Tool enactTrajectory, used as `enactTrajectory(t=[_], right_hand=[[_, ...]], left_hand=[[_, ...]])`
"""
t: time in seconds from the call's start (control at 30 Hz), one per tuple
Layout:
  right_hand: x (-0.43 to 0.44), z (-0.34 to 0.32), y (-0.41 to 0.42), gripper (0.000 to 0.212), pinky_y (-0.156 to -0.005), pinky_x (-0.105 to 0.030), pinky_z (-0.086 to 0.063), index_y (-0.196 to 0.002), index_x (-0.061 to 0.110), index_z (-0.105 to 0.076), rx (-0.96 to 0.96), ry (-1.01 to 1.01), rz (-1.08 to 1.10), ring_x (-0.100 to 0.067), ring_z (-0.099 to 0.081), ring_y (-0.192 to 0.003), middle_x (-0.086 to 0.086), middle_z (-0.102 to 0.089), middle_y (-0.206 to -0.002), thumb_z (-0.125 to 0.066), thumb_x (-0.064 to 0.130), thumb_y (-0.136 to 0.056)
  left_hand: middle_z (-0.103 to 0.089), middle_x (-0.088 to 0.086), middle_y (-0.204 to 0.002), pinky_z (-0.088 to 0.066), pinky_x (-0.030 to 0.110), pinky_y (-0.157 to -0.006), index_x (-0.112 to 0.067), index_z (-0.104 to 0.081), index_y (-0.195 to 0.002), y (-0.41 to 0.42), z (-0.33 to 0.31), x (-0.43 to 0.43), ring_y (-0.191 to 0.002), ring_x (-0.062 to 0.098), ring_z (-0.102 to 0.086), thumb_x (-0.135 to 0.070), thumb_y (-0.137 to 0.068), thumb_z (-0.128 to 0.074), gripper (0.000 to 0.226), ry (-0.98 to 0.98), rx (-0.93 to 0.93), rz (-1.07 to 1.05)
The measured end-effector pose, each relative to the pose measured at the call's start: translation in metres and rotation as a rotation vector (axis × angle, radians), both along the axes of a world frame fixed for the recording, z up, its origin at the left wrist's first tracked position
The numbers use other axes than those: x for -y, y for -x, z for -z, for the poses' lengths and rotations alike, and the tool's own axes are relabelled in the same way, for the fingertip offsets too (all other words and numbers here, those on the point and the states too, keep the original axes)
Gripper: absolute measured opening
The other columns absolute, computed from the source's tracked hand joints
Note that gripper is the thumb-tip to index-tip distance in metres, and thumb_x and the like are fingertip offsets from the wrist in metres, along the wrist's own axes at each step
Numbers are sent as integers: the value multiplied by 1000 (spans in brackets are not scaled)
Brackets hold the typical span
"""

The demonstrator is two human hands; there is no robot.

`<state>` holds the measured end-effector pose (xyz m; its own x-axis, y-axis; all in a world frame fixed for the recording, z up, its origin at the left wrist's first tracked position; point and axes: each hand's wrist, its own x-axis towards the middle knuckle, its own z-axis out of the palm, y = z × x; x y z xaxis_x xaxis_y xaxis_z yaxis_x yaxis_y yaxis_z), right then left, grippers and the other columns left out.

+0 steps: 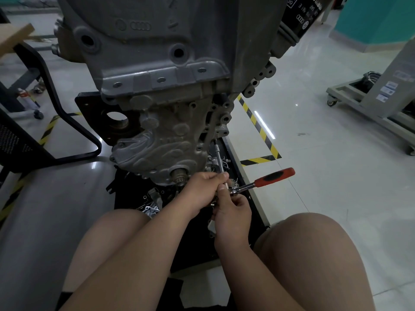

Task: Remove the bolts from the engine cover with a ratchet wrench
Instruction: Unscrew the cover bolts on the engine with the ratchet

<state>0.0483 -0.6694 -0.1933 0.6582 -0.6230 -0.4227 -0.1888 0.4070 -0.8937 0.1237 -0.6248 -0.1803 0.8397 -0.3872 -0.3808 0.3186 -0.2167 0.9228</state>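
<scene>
The ratchet wrench is right at the hands. Its long thin extension bar goes up and away from them to the right edge of the engine cover. The bar's far tip is in a dark spot there, so I cannot see the bolt it sits on.

The left hand has its fingers curled round the low end of the bar. The right hand is just under it and pinches the wrench head where the bar plugs in, with the thumb up against the bar. No hand is on the red handle, which sticks out to the right of both hands.

The wrench looks like hard, stiff steel and will not bend. The bar is smooth and thin, so I think it may slip in the fingers or wobble off the bolt. The red handle looks rubbery and thick, so it is likely the best place to hold for a strong pull, while the other hand keeps the bar straight. The cover looks heavy and hard. A bolt would be small and light and easy to drop.

Under the hands, loose metal parts lie in a black tray.
</scene>
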Motion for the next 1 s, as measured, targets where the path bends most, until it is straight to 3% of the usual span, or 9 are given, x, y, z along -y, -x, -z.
enactTrajectory(t=[0.13,0.27,0.37,0.47,0.57,0.73,1.0], right_hand=[[0,1,-1,36,-49,-26,-44,-78,8,-60,-14,-25,7,-10,-51,-49,2,-57,-55,-60,40,-93],[1,1,-5,60,-36,-19,-37,-68,10,-66,-63,-107,-11,-11,-49,-38,0,-54,-46,-40,55,-97],[0,4,-6,60,-35,-20,-35,-103,8,-72,-74,-121,-34,-12,-46,-36,-1,-51,-46,-35,56,-98],[1,8,-7,63,-35,-18,-34,-114,5,-68,-71,-108,-38,-12,-45,-36,-4,-50,-50,-36,56,-98],[0,8,-6,58,-35,-19,-35,-106,6,-71,-37,-119,-40,-11,-45,-36,-2,-49,-48,-38,54,-98],[-1,5,-8,62,-37,-20,-33,-65,12,-63,-21,-217,-30,-16,-42,-33,-3,-47,-43,-35,54,-100],[-4,5,-8,64,-39,-21,-33,-66,10,-59,-24,-341,-64,-18,-40,-32,-5,-47,-43,-32,59,-99]], left_hand=[[-61,-10,-51,-35,11,-38,-19,-71,-70,0,-1,0,-40,1,-51,-34,-95,-57,33,-15,-7,18],[-49,0,-47,-29,13,-33,-20,-72,-68,2,-1,1,-31,11,-40,-35,-98,-52,39,37,-67,67],[-51,1,-46,-28,12,-34,-21,-72,-67,1,0,0,-29,12,-38,-32,-100,-49,41,56,-90,91],[-52,5,-48,-29,14,-35,-22,-72,-66,-1,2,0,-29,13,-38,-33,-99,-51,41,45,-75,85],[-53,5,-47,-30,15,-35,-23,-72,-66,-1,4,1,-28,13,-38,-35,-97,-52,39,36,-56,79],[-53,3,-41,-29,13,-35,-18,-70,-69,0,3,-1,-26,15,-37,-35,-97,-53,37,37,-64,79],[-51,1,-39,-31,15,-35,-18,-68,-73,0,2,-4,-26,16,-37,-38,-96,-55,32,-4,-69,59]])
